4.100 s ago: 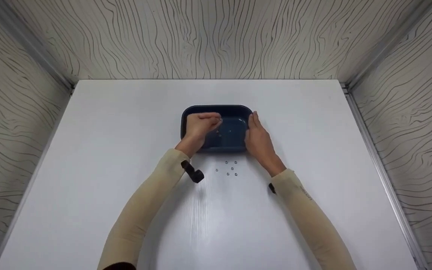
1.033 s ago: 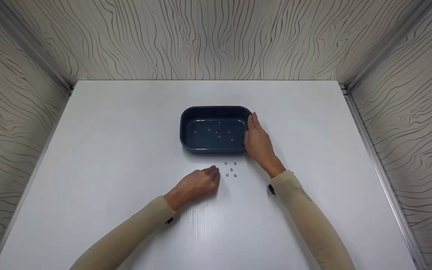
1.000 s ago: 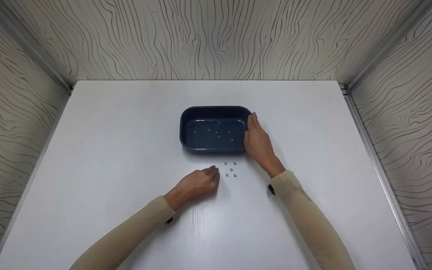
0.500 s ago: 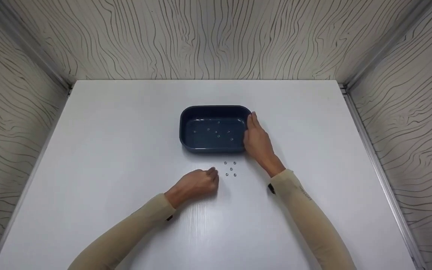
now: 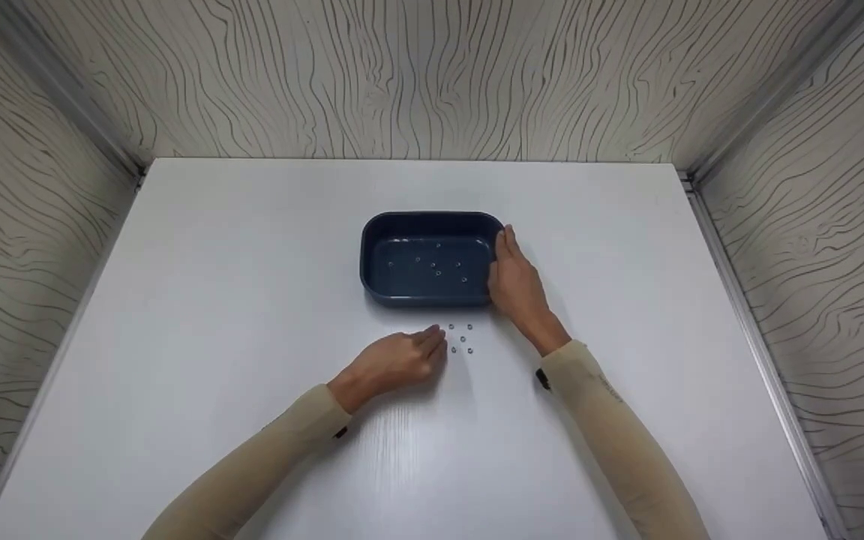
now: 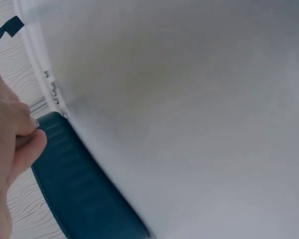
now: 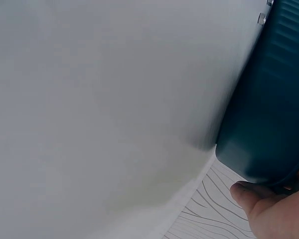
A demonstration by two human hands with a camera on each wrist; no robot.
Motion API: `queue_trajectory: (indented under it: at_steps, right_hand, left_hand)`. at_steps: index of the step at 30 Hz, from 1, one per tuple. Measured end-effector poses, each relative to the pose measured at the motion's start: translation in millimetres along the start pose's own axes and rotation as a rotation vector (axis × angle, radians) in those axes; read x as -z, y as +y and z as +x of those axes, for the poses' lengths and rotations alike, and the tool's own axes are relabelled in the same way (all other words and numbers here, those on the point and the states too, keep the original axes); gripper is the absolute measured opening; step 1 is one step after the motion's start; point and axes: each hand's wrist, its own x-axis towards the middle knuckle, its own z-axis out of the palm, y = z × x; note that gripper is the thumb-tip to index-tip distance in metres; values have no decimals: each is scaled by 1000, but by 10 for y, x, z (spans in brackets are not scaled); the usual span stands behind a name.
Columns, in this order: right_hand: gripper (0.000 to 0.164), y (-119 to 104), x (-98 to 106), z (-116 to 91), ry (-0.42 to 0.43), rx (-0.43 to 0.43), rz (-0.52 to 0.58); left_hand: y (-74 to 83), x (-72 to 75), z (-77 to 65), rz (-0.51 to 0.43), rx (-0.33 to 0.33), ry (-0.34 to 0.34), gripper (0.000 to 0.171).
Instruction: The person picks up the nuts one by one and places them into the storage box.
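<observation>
Pale wood-grain panels (image 5: pixel 432 82) stand behind and at both sides of a broad white table (image 5: pixel 597 420). Two beige sleeves (image 5: pixel 248 472) reach in over it from the near edge. A dark blue tray (image 5: pixel 426 301) sits upright on the table, between the right hand and the open stretch to its left. The right hand (image 5: pixel 520 289) holds the tray's right end, its fingers nearly straight along the outer side and the tray wall between them and the thumb. The left hand (image 5: pixel 394 361) is on the near side of the tray, low over the table and apart from it, fingers bent, thumb and fingertip pinching one small metal nut (image 6: pixel 37 123). Five loose nuts (image 5: pixel 463 339) lie on the table just beside those fingertips, in front of the tray and between the two hands; seven more nuts (image 5: pixel 438 273) are scattered across the tray's floor.
</observation>
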Motion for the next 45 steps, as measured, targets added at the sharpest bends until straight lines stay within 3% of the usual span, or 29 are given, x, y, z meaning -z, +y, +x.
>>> queue_trajectory:
  at_steps: [9, 12, 18, 24, 29, 35, 42, 45]
  right_hand:
    - [57, 1, 4, -3, 4, -14, -3]
    - [57, 1, 3, -4, -3, -21, 1]
    - [57, 3, 1, -7, -16, -21, 3]
    - [57, -6, 11, -13, -25, -26, 7]
    - [57, -7, 4, -8, -12, -8, -2]
    - [57, -25, 11, -9, -6, 1, -1]
    - [57, -27, 12, 1, -12, -9, -16]
    - [57, -27, 10, 4, -5, -6, -13]
  left_hand:
    - [-71, 69, 75, -56, 88, 78, 26]
    - [-91, 88, 101, -222, 151, 86, 25]
    - [-142, 103, 142, -706, 353, 94, 27]
    - [-211, 99, 210, -941, 513, 139, 30]
    - [-259, 146, 257, -1108, 693, 134, 24]
    - [-341, 211, 316, -1218, 895, 125, 19]
    - [-454, 225, 366, -1269, 979, 123, 17]
    - [-497, 204, 384, -1329, 1047, 120, 16]
